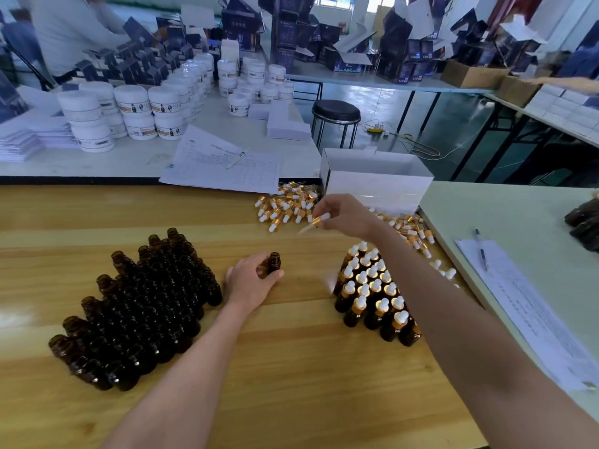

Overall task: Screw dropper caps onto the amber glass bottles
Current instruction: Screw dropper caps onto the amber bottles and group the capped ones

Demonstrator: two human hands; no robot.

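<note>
My left hand (251,280) grips one open amber bottle (274,261) upright on the wooden table (291,367). My right hand (343,215) holds a dropper cap (316,222) with a white bulb and glass pipette, lifted over the table behind the bottle. A loose pile of dropper caps (285,205) lies at the back. To the left stands a dense cluster of uncapped amber bottles (142,306). On the right stands a group of capped bottles (372,293), partly hidden by my right forearm.
A white cardboard box (376,183) sits behind the cap pile. Paper forms with pens lie at the back (223,163) and on the pale right table (531,312). White jars (136,108), a stool (336,113) and another person (71,30) are beyond.
</note>
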